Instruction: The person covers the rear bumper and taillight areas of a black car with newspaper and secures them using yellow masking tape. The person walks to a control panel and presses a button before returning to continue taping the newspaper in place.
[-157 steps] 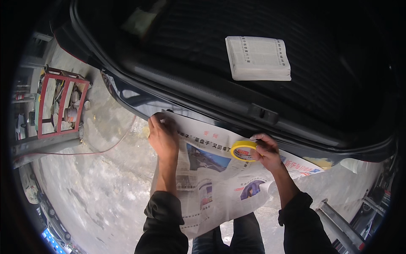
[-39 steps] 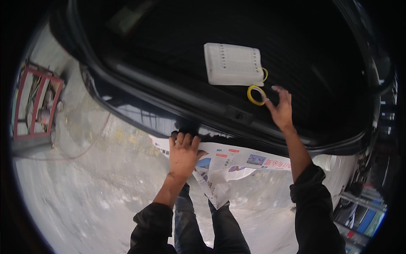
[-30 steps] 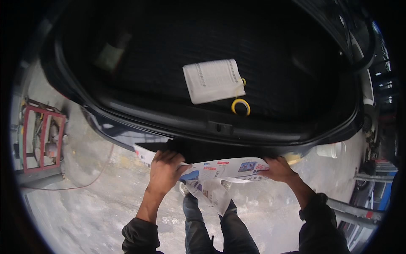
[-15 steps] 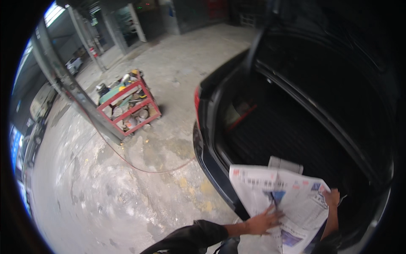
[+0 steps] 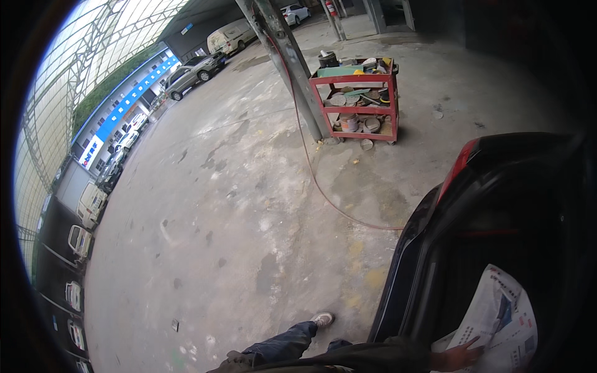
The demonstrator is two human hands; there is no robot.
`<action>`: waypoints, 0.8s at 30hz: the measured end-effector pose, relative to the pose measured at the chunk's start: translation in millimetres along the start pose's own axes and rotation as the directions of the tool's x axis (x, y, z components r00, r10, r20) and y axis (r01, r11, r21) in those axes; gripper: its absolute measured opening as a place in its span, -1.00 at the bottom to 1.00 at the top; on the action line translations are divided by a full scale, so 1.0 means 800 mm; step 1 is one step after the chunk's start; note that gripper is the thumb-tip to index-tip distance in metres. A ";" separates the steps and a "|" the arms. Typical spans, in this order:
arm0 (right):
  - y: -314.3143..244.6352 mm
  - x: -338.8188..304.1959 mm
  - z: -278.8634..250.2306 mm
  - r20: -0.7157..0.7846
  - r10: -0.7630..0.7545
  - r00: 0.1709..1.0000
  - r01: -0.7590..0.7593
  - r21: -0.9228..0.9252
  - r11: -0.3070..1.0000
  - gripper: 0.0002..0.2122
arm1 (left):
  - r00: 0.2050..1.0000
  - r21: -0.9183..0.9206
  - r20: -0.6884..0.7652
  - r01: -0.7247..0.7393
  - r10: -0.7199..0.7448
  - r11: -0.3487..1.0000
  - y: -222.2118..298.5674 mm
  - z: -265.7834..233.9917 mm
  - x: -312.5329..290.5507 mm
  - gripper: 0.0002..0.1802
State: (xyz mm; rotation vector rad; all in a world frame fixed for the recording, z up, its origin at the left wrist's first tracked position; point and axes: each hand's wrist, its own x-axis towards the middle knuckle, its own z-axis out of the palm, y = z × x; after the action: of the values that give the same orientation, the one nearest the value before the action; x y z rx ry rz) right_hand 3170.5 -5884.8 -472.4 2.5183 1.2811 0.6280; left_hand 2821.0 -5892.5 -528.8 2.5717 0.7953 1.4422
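A printed newspaper sheet (image 5: pixel 497 311) lies partly unfolded at the lower right, over the rear opening of a dark car (image 5: pixel 407 280). My left hand (image 5: pixel 457 358) rests on the sheet's near part with its fingers stretched out, palm toward the paper. The dark sleeve of my left arm (image 5: pixel 385 357) runs along the bottom edge of the picture. My right hand is out of the picture. The inside of the car's trunk is too dark to make out, apart from a thin red line.
A red tool cart (image 5: pixel 396 102) with cans and tools stands beside a metal post (image 5: pixel 298 68). A red hose (image 5: pixel 317 180) trails across the concrete floor (image 5: pixel 205 248) toward the car. My shoe (image 5: pixel 323 319) is near the bumper. Parked cars (image 5: pixel 186 76) line the far left.
The view has swung left, so the car, newspaper and my left hand sit farther to the lower right. My right hand, earlier holding the paper's right edge, has left the picture.
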 end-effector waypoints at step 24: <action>-0.468 -0.287 -0.244 0.397 0.089 0.913 -0.220 0.299 0.928 -0.58 | 0.429 -0.078 0.766 0.801 -0.479 0.593 -0.498 -0.589 -0.214 -0.53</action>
State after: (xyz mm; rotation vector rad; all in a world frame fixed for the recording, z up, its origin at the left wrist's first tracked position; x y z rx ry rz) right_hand 2693.1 -5847.7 -512.2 2.8508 1.1255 -0.0724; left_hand 2206.8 -5712.4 -528.5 1.8008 1.0183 0.2908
